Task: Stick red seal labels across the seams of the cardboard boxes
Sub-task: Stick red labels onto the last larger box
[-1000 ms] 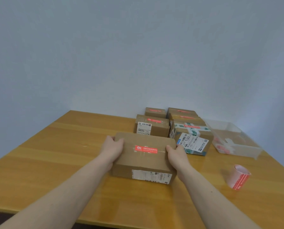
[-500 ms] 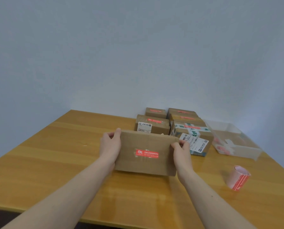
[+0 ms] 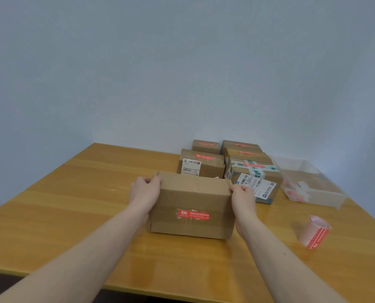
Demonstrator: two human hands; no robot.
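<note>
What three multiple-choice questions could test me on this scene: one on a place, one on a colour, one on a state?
1. Where does the label roll lie?
A. on the table, right of the held box
B. inside the clear bin
C. atop the box stack

2. What colour is the seal label on the held box?
A. green
B. red
C. blue

3. How is the held box handled?
A. untouched
B. one hand only
C. gripped at both ends

Answers: 1 A, it lies on the table near the right edge. 2 B, the strip is red with white print. 3 C, the left hand and right hand grip opposite ends.
</note>
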